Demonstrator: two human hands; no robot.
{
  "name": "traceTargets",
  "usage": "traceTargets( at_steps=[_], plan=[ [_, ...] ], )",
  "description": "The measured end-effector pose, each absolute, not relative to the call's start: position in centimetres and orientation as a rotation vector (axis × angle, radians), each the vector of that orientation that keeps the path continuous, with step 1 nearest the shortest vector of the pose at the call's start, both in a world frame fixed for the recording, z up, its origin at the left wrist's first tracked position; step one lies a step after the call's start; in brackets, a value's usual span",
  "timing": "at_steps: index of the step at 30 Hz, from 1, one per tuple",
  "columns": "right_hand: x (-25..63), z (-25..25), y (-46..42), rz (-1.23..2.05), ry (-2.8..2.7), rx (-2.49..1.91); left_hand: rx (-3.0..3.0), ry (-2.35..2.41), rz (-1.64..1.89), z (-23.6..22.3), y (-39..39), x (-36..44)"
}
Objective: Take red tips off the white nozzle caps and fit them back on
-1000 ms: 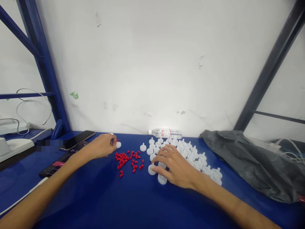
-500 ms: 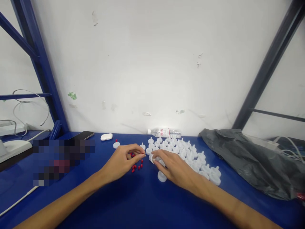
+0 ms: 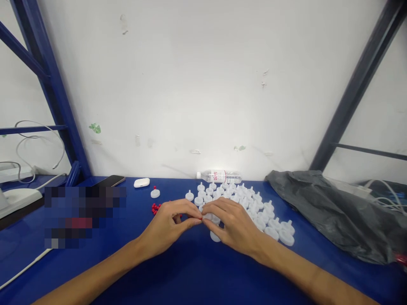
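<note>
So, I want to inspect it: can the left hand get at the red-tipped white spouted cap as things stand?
Probably yes: the red-tipped white spouted cap stands apart beyond the left hand, with only loose red caps visible between. That hand's grip looks busy, though, seemingly pinching one red cap.

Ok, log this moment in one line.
left hand: pinching red piece; right hand: holding white spouted cap; hands: close together; bottle: lying flat

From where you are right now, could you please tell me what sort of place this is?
Probably a small-parts work area: a blue tabletop against a white wall, with clustered white round spouted caps and small red plastic pieces.
</note>
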State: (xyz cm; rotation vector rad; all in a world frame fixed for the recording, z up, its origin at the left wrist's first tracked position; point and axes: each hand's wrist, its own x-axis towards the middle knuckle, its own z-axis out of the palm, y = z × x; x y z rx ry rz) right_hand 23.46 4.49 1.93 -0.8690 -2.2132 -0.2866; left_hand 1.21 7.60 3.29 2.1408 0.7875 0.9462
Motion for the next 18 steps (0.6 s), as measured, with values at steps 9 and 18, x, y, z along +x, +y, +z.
traceTargets(
  at_steps=[9,18],
  plan=[
    [23.5,2.3,4.4,-0.442,-2.171,-0.620,1.666,0.696,0.810,3.1,7.2,1.2],
    [22.7,2.9,3.2,-0.528,-2.183,-0.554,1.612,0.510,0.570,2.5,7.6,1.1]
  ],
)
